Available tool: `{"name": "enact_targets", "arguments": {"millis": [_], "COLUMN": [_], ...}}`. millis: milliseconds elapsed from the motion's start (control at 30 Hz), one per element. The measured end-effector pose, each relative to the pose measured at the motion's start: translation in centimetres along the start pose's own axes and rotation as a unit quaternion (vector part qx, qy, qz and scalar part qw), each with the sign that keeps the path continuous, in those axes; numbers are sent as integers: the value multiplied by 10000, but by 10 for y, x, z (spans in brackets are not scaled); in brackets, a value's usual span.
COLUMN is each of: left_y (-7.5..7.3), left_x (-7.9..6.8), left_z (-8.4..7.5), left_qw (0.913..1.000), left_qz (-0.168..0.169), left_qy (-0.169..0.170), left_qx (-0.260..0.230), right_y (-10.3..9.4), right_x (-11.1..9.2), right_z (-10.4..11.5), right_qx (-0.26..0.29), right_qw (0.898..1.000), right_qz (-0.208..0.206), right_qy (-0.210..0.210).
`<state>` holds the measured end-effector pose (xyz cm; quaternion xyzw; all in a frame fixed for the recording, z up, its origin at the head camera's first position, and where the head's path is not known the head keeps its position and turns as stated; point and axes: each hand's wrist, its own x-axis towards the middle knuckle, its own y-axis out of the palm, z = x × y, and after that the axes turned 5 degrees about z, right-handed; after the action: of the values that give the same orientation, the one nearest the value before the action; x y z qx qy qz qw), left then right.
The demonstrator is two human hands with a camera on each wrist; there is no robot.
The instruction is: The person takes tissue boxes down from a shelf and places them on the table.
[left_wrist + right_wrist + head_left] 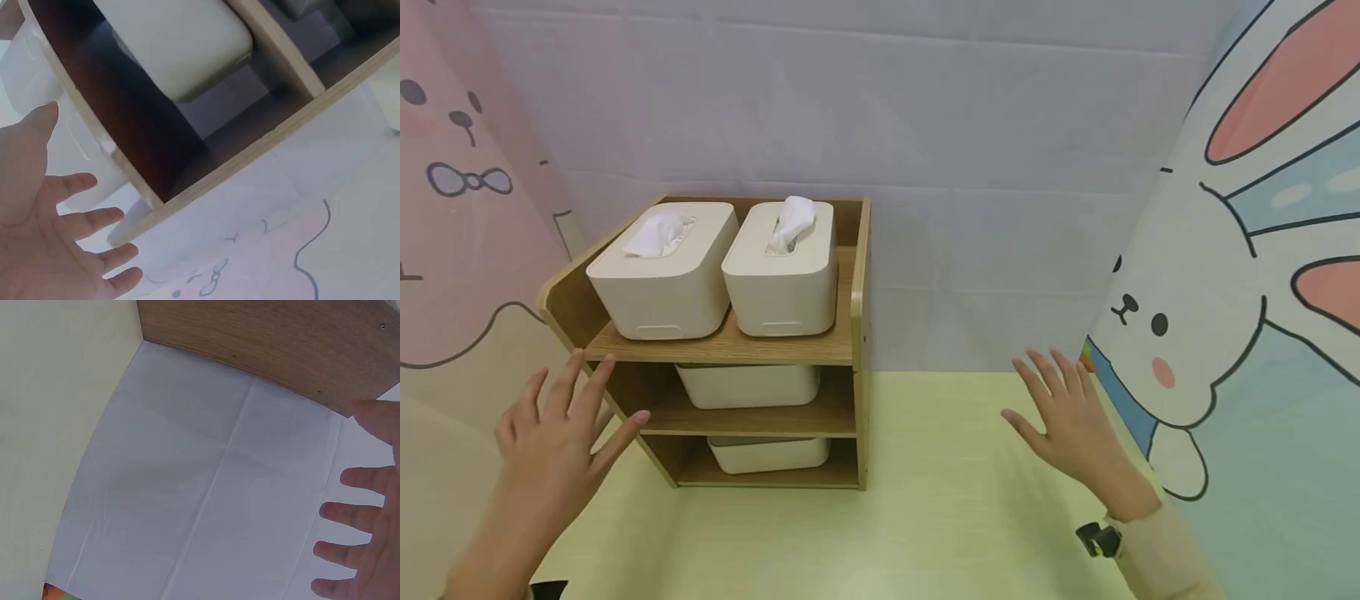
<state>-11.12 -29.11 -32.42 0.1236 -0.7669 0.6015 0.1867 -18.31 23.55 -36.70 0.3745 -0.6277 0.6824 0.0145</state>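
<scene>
My left hand [553, 442] hovers in front of the left side of a small wooden shelf [718, 350], its fingers spread and holding nothing. Over the table, to the right of the shelf, my right hand [1067, 417] is held up with spread fingers, also bare. Two cream tissue boxes stand side by side on the shelf's top: a left tissue box [662, 304] and a right tissue box [778, 300], each with a white tissue poking out of its slot. In the left wrist view the fingers reach past the shelf's wooden edge [219, 178].
A cream bin [748, 387] sits on the middle level and another bin [767, 456] on the bottom level. The pale table [925, 500] meets a plain light cloth [962, 208] behind. Cartoon-printed cloths hang at both sides, with a rabbit [1180, 333] on the right.
</scene>
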Motion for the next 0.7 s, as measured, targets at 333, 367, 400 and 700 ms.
{"name": "enact_targets", "arguments": {"millis": [333,367,400,700], "left_y": [-16,-18,-19,-30], "left_x": [20,23,26,46], "left_z": [4,5,6,12], "left_qw": [9966,9957,9947,9908], "left_qz": [-809,-911,-1001,-1321], "left_qy": [98,127,172,282], "left_qx": [-134,-134,-148,-7], "right_y": [-17,-19,-21,-43], "right_x": [42,47,52,99], "right_z": [12,13,15,33], "right_qx": [127,165,209,319], "right_qw": [9981,9975,9967,9917], "right_qz": [-474,-543,-612,-721], "right_qy": [-366,-429,-499,-1012]}}
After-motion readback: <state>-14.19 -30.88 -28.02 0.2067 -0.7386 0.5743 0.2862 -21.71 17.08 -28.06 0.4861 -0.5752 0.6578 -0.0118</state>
